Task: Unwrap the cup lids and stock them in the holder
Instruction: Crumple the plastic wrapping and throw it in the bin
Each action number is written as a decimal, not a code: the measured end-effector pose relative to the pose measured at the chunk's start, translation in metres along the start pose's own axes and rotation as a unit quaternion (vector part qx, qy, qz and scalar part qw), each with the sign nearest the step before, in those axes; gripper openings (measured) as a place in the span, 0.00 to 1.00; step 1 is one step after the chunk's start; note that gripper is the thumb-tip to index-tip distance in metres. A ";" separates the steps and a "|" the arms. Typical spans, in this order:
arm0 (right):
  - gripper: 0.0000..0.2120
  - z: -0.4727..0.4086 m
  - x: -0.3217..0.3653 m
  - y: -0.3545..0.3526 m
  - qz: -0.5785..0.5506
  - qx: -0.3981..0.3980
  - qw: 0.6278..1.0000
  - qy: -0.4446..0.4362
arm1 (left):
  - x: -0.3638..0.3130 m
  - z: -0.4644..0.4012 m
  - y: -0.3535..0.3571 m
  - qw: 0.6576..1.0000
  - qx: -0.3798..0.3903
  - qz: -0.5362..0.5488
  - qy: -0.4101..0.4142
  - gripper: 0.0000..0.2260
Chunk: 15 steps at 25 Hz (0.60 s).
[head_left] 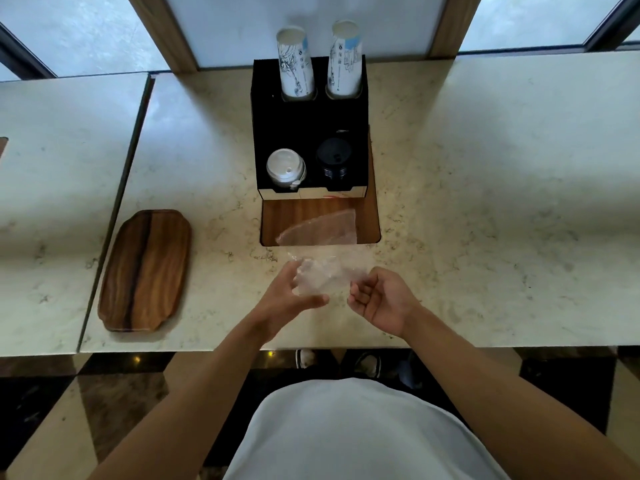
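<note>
Both hands, left [294, 292] and right [384, 299], pinch empty wrap [325, 275]; white lids [285, 167] and black lids [334, 157] already fill the holder [304, 126], so little remains.

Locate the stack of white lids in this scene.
The white lids sit in the black holder's front-left slot, beside the black lids and in front of the left paper cup stack.
</note>
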State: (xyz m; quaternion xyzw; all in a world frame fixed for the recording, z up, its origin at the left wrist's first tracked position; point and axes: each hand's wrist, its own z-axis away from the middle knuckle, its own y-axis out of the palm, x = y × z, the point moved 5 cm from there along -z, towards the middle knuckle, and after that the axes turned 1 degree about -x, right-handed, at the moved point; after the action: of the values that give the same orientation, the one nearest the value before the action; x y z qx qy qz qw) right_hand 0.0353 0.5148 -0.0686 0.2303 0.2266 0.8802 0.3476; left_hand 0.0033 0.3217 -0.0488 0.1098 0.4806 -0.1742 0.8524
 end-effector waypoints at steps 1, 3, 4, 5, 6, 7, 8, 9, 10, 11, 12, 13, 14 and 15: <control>0.07 -0.002 -0.003 0.002 0.010 0.001 1.000 0.001 | -0.005 -0.002 -0.004 1.000 -0.010 0.007 0.017 0.31; 0.08 -0.004 -0.007 0.004 0.026 0.005 1.000 0.004 | -0.013 -0.004 -0.011 0.998 -0.038 0.009 0.039 0.22; 0.08 -0.004 -0.007 0.005 0.042 0.010 0.999 0.003 | -0.015 -0.006 -0.015 0.998 -0.050 -0.001 0.045 0.17; 0.09 -0.005 -0.005 0.005 0.076 0.013 0.997 0.000 | -0.015 -0.008 -0.018 0.997 -0.055 -0.003 0.047 0.13; 0.12 -0.005 -0.002 0.005 0.130 0.011 0.991 -0.010 | -0.014 -0.010 -0.020 0.998 -0.052 0.009 0.044 0.10; 0.16 -0.005 0.003 0.004 0.192 -0.005 0.981 -0.030 | -0.013 -0.012 -0.020 0.998 -0.043 0.030 0.037 0.09; 0.21 -0.006 0.009 0.004 0.249 -0.021 0.967 -0.056 | -0.012 -0.012 -0.020 0.998 -0.031 0.058 0.024 0.07; 0.26 -0.005 0.015 0.005 0.289 -0.024 0.954 -0.077 | -0.011 -0.013 -0.020 0.996 -0.019 0.088 0.009 0.06; 0.30 -0.004 0.019 0.009 0.313 -0.004 0.946 -0.084 | -0.010 -0.013 -0.019 0.994 -0.005 0.113 -0.005 0.05; 0.33 -0.003 0.021 0.015 0.323 0.033 0.943 -0.078 | -0.009 -0.013 -0.018 0.991 0.010 0.132 -0.017 0.04; 0.35 -0.002 0.021 0.020 0.327 0.073 0.940 -0.067 | -0.009 -0.012 -0.016 0.989 0.026 0.145 -0.028 0.04; 0.35 0.000 0.021 0.026 0.330 0.110 0.936 -0.058 | -0.009 -0.011 -0.014 0.986 0.039 0.156 -0.037 0.04; 0.32 0.001 0.022 0.032 0.331 0.134 0.932 -0.055 | -0.009 -0.010 -0.013 0.984 0.049 0.165 -0.044 0.05; 0.28 0.001 0.022 0.036 0.328 0.142 0.932 -0.059 | -0.010 -0.009 -0.014 0.983 0.054 0.169 -0.049 0.05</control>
State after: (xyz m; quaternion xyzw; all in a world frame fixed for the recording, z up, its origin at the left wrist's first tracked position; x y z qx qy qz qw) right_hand 0.0035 0.5071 -0.0418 0.3903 0.2399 0.8887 0.0164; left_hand -0.0142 0.3143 -0.0456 0.2262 0.4024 -0.0581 0.8852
